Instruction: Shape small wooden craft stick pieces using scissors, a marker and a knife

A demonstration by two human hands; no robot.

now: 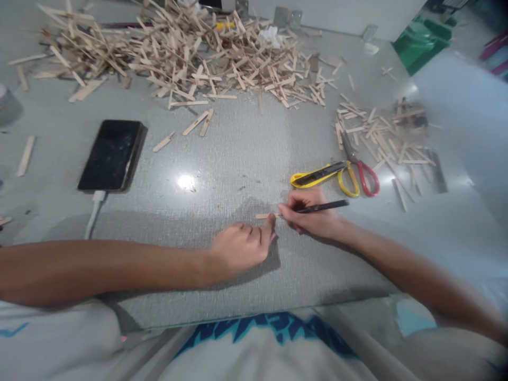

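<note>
Touching wooden stick [261, 216] with left grip [243, 244], black pen [327, 206] in right grip [315, 221].

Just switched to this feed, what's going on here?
A person's left hand presses a small wooden stick to the table with a fingertip. The right hand grips a dark pen-like tool, its tip close to the stick's right end. Scissors and a yellow cutter lie just beyond; a heap of sticks lies farther back.
</note>
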